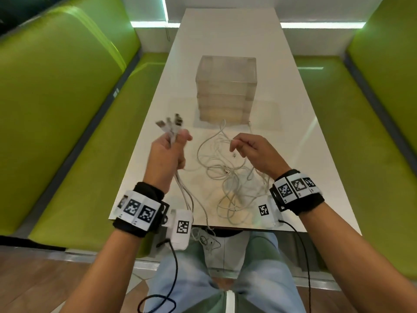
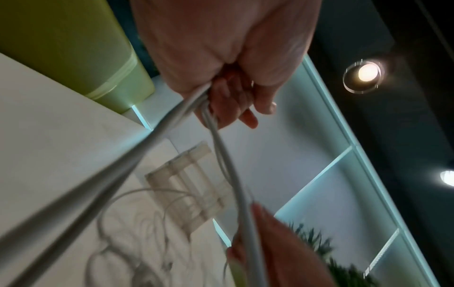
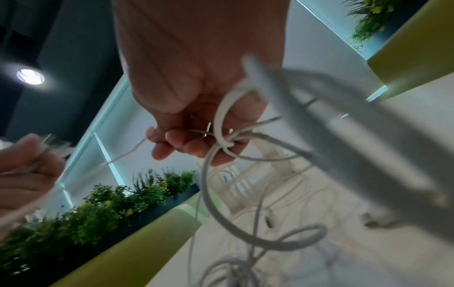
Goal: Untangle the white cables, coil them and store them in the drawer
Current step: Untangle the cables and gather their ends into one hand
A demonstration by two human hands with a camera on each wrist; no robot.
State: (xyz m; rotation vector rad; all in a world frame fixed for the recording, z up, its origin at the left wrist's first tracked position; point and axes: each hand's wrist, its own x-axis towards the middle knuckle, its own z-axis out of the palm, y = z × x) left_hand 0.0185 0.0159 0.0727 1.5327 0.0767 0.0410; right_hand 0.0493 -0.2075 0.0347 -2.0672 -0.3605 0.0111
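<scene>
A tangle of white cables [image 1: 228, 177] lies on the white table [image 1: 293, 136] between my hands, with some strands hanging over the near edge. My left hand [image 1: 168, 152] is raised above the table's left side and grips a bunch of cable ends [image 1: 170, 124], their plugs sticking up past my fist; the left wrist view shows the strands [image 2: 172, 116] running out of my curled fingers. My right hand [image 1: 250, 150] pinches a thin cable strand [image 3: 221, 124] above the tangle. A clear plastic drawer unit [image 1: 226, 86] stands behind the cables, its drawers pushed in.
Green padded benches [image 1: 67, 109] flank the table on both sides. A clear flat sheet [image 1: 268, 114] lies beside the drawer unit. My legs [image 1: 225, 279] are under the table's near edge. Plants [image 3: 110, 203] line the wall beyond.
</scene>
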